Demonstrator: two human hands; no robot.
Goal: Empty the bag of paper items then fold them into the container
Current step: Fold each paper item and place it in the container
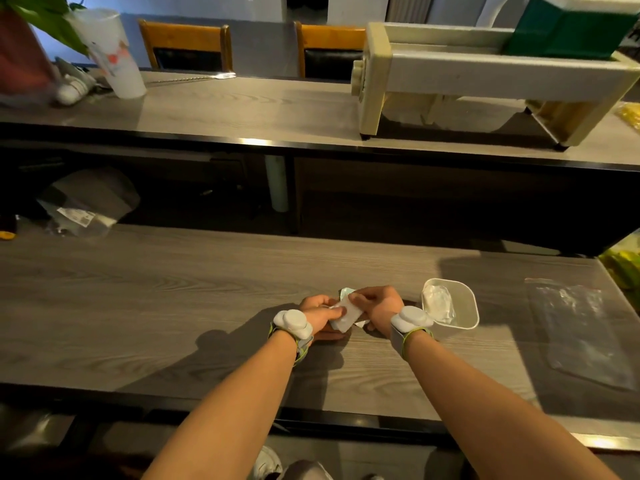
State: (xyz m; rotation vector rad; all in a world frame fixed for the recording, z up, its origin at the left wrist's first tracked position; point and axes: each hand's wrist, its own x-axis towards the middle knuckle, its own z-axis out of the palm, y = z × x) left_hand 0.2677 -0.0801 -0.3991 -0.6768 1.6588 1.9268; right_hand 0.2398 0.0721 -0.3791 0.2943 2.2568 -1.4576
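Hands meet low over the wood-grain tabletop (173, 289). Left hand (320, 311) and right hand (375, 304) both pinch one white folded paper item (346, 315), left grip closed on its near-left end, right grip closed on its far-right edge. Paper sits between the two grips, just above the surface. Clear plastic container (465, 308) stands immediately right of the right grip, holding white paper already. Clear plastic bag (581, 330) lies flat farther right, well apart from both grips. Each wrist carries a white band device.
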